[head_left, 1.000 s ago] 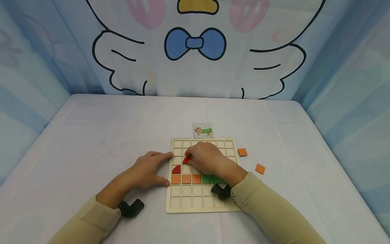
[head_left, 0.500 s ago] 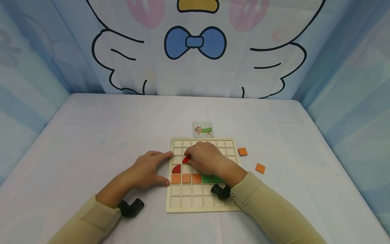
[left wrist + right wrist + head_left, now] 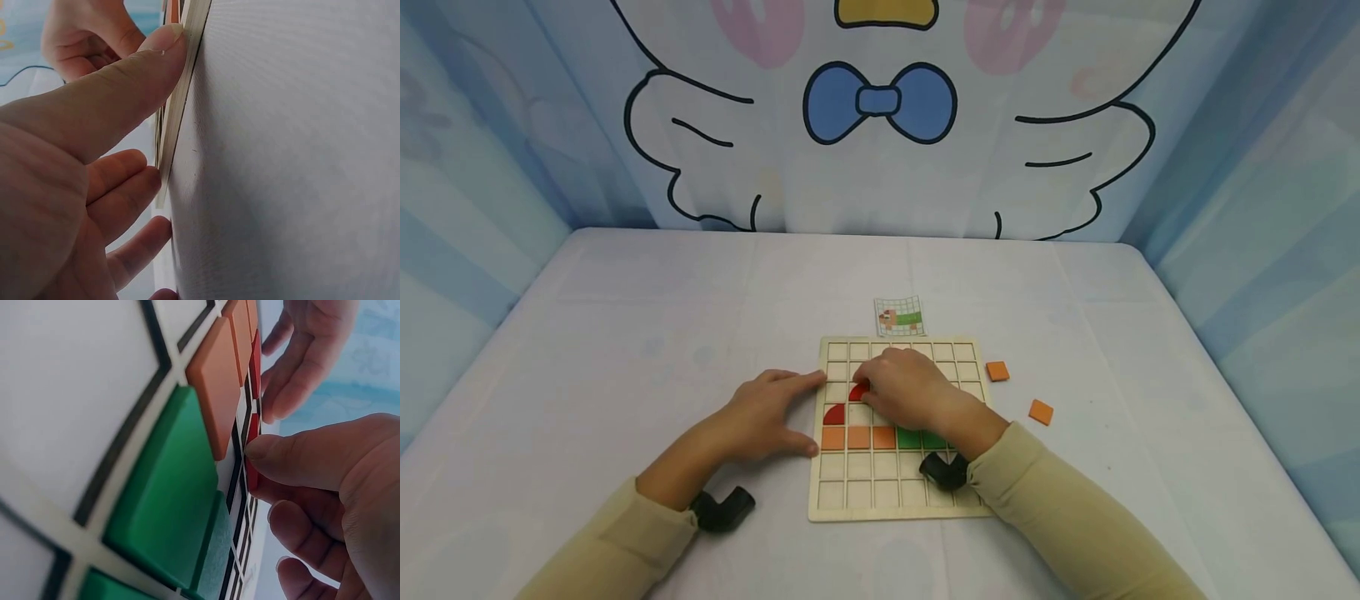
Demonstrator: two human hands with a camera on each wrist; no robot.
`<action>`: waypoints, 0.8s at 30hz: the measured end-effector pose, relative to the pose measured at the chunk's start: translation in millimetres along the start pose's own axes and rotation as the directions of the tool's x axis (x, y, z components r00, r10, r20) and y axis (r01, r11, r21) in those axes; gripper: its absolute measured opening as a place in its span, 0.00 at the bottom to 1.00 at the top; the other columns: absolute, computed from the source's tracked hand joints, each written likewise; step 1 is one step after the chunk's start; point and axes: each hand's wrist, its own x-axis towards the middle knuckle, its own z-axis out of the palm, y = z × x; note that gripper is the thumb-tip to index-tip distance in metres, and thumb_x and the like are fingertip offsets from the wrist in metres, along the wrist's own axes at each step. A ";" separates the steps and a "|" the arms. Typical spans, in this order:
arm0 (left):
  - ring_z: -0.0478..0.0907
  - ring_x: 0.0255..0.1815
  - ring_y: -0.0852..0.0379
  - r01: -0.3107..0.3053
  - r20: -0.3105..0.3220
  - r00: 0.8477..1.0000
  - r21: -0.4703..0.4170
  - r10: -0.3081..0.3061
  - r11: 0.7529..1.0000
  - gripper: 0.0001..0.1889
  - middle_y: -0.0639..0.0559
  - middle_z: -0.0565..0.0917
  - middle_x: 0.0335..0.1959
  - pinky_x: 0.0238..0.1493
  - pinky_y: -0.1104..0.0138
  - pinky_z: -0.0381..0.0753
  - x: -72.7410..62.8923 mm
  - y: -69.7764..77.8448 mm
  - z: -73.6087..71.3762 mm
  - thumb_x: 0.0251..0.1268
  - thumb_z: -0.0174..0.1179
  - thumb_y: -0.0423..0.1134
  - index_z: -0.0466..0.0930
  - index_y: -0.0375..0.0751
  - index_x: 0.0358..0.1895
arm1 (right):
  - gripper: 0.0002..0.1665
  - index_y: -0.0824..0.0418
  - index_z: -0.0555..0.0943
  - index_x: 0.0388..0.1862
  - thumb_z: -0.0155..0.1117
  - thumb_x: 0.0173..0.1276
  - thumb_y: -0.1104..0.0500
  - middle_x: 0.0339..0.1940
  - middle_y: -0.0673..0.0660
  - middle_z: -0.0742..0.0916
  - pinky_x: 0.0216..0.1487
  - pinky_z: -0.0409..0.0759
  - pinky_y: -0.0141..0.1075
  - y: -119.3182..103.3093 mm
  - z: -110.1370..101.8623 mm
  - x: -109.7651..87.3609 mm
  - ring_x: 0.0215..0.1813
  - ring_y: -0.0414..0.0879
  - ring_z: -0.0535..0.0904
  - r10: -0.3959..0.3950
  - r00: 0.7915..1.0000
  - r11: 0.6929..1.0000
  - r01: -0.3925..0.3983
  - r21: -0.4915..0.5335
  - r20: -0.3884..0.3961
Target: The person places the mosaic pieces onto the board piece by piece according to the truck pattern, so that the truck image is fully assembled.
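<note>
A wooden grid board lies flat on the table. My right hand reaches over it and pinches a red quarter-round tile between thumb and finger, down at a cell in the upper left part. In the right wrist view the thumb presses on that red tile. Another red quarter-round tile sits one row lower at the left edge. Below it runs a row of orange tiles, then green tiles, partly hidden by my right wrist. My left hand, fingers extended, touches the board's left edge.
Two loose orange square tiles, a nearer one and a farther one, lie right of the board. Behind the board is a small picture card with a gridded orange and green figure. A printed curtain closes off the table's far side.
</note>
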 end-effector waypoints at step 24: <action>0.63 0.70 0.37 0.005 0.003 1.000 -0.006 -0.005 1.000 0.49 0.41 0.73 0.68 0.64 0.40 0.66 -1.2 1.1 -0.3 0.48 0.80 0.50 0.66 0.45 0.75 | 0.13 0.59 0.87 0.52 0.65 0.72 0.57 0.45 0.52 0.89 0.51 0.79 0.42 1.6 1.9 -2.6 0.48 0.47 0.82 0.000 1.000 0.999 0.000 0.040 -0.002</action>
